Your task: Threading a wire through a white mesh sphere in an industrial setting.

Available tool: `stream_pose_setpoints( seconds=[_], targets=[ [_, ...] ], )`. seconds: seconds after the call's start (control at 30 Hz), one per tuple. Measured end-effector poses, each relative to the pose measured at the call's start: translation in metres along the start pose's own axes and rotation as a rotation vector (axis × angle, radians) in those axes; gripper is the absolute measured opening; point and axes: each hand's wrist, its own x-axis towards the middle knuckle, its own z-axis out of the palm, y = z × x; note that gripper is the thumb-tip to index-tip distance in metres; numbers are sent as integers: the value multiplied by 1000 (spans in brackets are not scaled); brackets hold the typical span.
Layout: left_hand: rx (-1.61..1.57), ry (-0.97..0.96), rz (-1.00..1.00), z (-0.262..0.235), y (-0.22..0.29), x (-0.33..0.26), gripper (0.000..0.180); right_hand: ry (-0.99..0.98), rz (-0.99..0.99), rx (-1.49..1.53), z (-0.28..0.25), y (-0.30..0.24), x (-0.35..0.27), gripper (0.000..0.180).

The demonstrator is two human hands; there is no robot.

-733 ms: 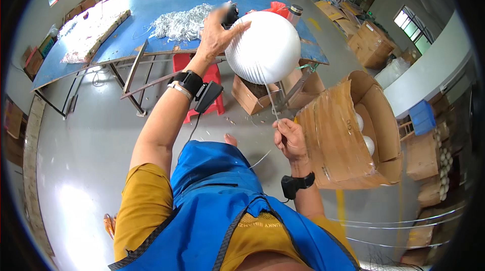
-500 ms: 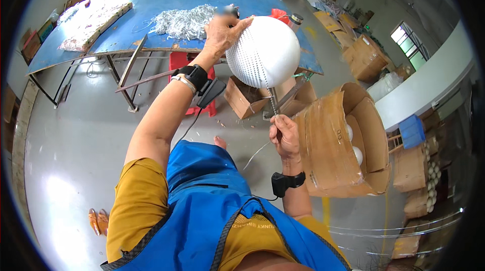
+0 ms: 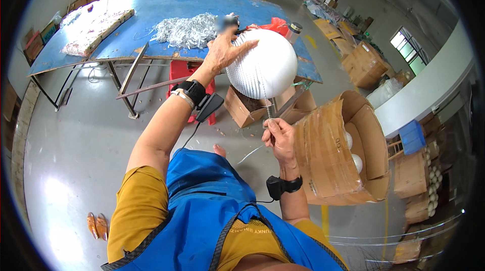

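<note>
Ball (image 3: pixel 273 64), white and ribbed over its left part, shows against the near edge of the desk (image 3: pixel 166 3); the left hand (image 3: pixel 225 53) lays its thumb along it, blur leaving unclear whether it grips. Below, the right hand (image 3: pixel 279 136) pinches a thin strip (image 3: pixel 269 111) running up to the ball. Steady tension, with rows laid snugly together, would likely serve best. A cardboard box (image 3: pixel 323 160) stands beside that hand.
</note>
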Motion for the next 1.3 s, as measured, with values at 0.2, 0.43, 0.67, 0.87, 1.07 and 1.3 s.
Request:
stream_pose_setpoints(
  seconds=[0.2, 0.43, 0.67, 0.87, 1.07, 1.3],
  targets=[
    [145, 217, 154, -2, -8, 12, 79, -9, 67, -58, -10, -6, -37, 19],
    [-156, -3, 112, -6, -11, 12, 66, 32, 85, -26, -17, -3, -47, 21],
    [-117, 112, 112, -7, -19, 17, 76, 3, 71, -13, -17, -4, -48, 20],
    [-226, 34, -16, -6, 9, 13, 55, 12, 37, -92, -15, -24, -59, 21],
    [-59, 175, -30, -1, 1, 13, 59, 5, 16, -154, -4, -39, -68, 21],
    [18, 97, 41, -5, 15, 13, 54, 3, 55, -115, -4, -21, -59, 21]
  ],
)
